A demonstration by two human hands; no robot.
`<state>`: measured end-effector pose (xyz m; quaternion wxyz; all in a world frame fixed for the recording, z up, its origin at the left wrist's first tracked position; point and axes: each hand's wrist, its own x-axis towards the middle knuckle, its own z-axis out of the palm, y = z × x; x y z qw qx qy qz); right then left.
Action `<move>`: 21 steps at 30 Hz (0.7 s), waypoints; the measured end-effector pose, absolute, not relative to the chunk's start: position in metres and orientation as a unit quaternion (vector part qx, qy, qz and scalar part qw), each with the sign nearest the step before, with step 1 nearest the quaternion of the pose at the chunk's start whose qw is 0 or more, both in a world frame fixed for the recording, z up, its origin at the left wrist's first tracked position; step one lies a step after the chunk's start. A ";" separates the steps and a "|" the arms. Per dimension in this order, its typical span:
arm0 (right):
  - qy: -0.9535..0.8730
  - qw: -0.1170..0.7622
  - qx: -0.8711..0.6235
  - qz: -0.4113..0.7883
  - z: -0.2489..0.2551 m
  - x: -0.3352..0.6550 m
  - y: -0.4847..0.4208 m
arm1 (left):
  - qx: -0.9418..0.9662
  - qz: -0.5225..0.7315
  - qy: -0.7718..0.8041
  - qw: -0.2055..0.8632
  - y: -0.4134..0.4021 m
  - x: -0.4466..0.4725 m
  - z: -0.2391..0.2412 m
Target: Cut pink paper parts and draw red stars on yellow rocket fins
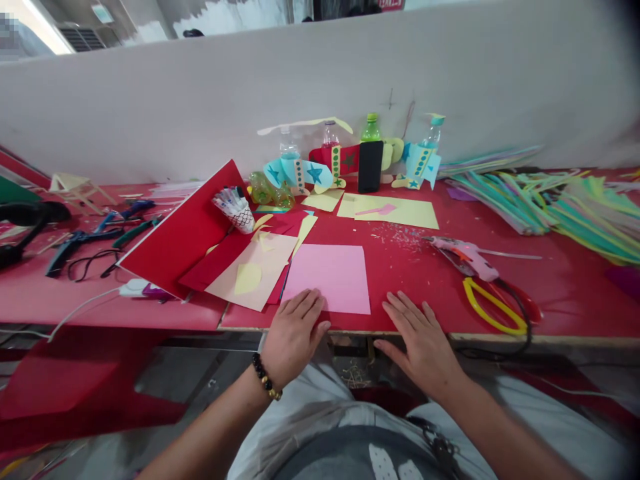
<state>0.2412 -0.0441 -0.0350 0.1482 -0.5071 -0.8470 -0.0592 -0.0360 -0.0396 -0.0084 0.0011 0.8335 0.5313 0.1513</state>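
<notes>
My left hand rests with its fingers flat on the lower left corner of a pink sheet of paper. Nothing is gripped in it. To the right of that sheet, my right hand lies palm down at the table's front edge, fingers spread and touching only the red tabletop. Left of the pink sheet is a pile of coloured paper with a pale peach sheet on top. A pink glue gun lies beyond my right hand, beside scissors with yellow and red handles.
Decorated plastic bottles stand along the wall, with a black phone upright before them. Yellow sheets lie in front. Coloured strips cover the far right. A red board, a marker cup and tools occupy the left.
</notes>
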 end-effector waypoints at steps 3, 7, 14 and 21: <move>-0.848 0.158 -0.501 -0.063 -0.036 0.241 -0.046 | 0.840 0.199 0.504 0.038 -0.036 -0.029 -0.005; -0.847 0.169 -0.500 -0.057 -0.037 0.239 -0.049 | 0.841 0.223 0.486 0.086 -0.024 -0.020 0.003; -0.844 0.195 -0.500 -0.025 -0.036 0.237 -0.052 | 0.843 0.175 0.482 0.165 -0.004 -0.010 0.020; -0.828 0.244 -0.505 0.019 -0.034 0.239 -0.050 | 0.821 0.184 0.499 0.208 -0.005 -0.007 0.024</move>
